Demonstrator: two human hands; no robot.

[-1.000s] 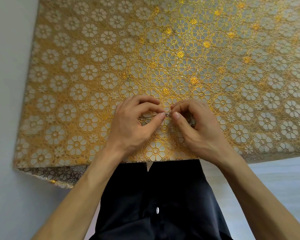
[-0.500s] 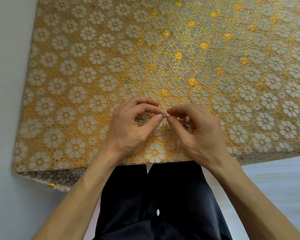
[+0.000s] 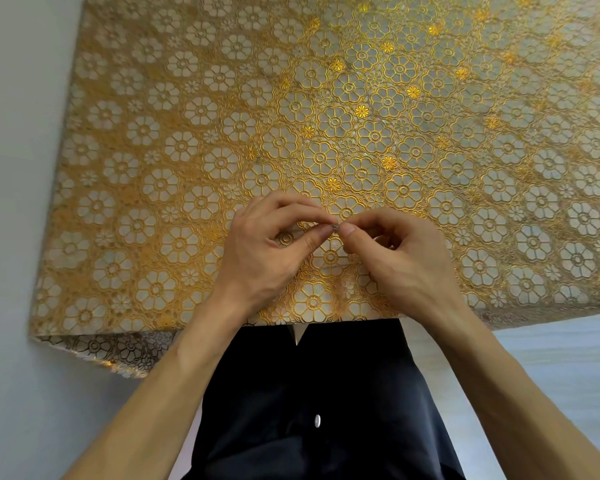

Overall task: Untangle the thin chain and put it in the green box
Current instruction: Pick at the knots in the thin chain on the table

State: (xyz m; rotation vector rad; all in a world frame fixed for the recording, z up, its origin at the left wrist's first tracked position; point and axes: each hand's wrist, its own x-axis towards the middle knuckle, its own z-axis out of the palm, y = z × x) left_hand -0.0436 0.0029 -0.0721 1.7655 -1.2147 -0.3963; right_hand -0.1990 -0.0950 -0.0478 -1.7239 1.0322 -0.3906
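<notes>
1. Left hand [image 3: 271, 258]: held over the near middle of the worktop, back of the hand towards the camera. Its fingers [image 3: 321, 233] are curled inward, and the thumb and forefinger tips pinch the chain from the left.
2. Right hand [image 3: 406, 261]: just beside the left hand and mirroring it. Its fingers [image 3: 349, 231] are curled, and the thumb and forefinger tips pinch the chain from the right. The fingertips of the two hands almost touch.
3. Thin chain [image 3: 335, 227]: only a small silvery bit shows, caught between the two pairs of fingertips. The hands hide the rest, so how tangled it is cannot be told. It lies at or just above the cloth, near the worktop's near edge.
4. Cloth [image 3: 361, 98]: gold, with a raised pattern of pale flowers, spread flat over the whole worktop as far as the view reaches.
5. Near-left corner of the cloth [image 3: 111, 351]: hangs over the edge and is folded under, showing a darker underside.
6. Dark garment [image 3: 309, 393]: worn by the person, seen between the forearms below the worktop's near edge.
7. Button [image 3: 317, 420]: small and pale, on the middle of the garment.
8. Pale grey surface [image 3: 21, 168]: borders the worktop on the left.
</notes>
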